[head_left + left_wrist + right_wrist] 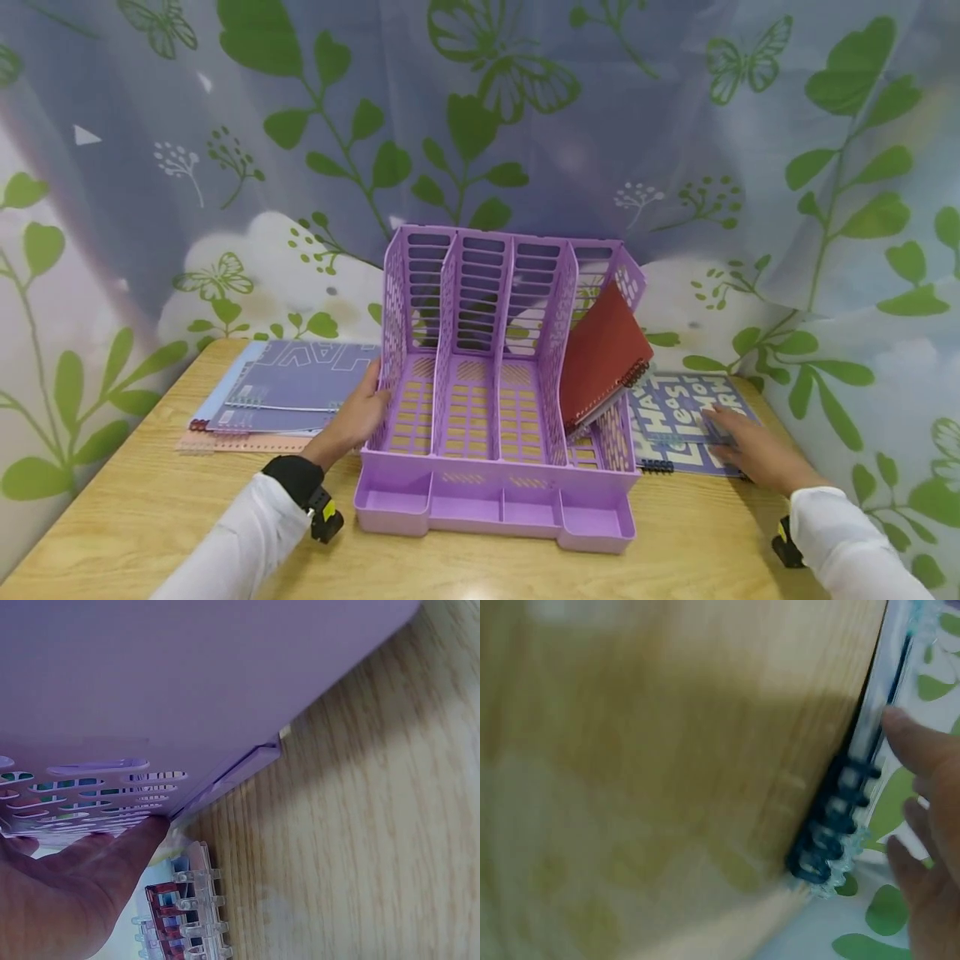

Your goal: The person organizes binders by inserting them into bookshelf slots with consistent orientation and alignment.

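Observation:
A purple desk file rack (498, 467) stands upright, with tall slots behind and small trays along its front. My left hand (367, 408) rests against the rack's left side; in the left wrist view the thumb (142, 844) lies along the slotted panel. Inside the rightmost slot a red spiral notebook (603, 358) leans to the right. At right, my right hand (761, 450) reaches over a pile of blue spiral notebooks (675, 417) with large white lettering. In the right wrist view its fingers are spread beside the dark binding (829, 825), thumb close to the edge.
Left of the rack lies another pile of spiral notebooks (292, 375), blue-grey on top with a peach one below. The wooden table (480, 575) backs onto a curtain (495, 125) printed with leaves and butterflies, which also hangs along the right side.

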The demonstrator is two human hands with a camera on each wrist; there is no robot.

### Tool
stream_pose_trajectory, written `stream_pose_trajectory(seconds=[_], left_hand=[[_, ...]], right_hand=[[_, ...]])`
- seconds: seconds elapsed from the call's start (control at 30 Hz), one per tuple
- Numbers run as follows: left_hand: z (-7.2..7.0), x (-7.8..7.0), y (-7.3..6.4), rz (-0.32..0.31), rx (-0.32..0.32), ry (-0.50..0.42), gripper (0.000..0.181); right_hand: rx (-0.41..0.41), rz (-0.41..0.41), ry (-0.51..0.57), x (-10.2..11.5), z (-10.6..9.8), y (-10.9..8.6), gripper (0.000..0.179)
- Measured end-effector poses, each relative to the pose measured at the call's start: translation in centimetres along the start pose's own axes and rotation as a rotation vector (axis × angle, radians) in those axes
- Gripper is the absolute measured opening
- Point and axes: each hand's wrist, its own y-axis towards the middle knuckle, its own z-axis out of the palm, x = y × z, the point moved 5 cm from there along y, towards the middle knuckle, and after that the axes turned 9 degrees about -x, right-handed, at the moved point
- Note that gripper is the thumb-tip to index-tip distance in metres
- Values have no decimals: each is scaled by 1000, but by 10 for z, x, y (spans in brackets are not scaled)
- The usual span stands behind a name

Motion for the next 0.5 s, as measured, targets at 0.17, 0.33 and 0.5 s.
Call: stream_pose_trajectory(seconds=[0.17, 0.33, 0.5], left_hand=[[1, 3, -1, 0, 11, 3, 61], [0, 3, 0, 0, 13, 0, 60], [-1, 3, 1, 1, 12, -26, 59]], right_hand=[[-54, -159, -67, 5, -6, 4, 59], [-71, -219, -105, 12, -5, 9, 56], [-89, -234, -141, 16, -2, 18, 53]])
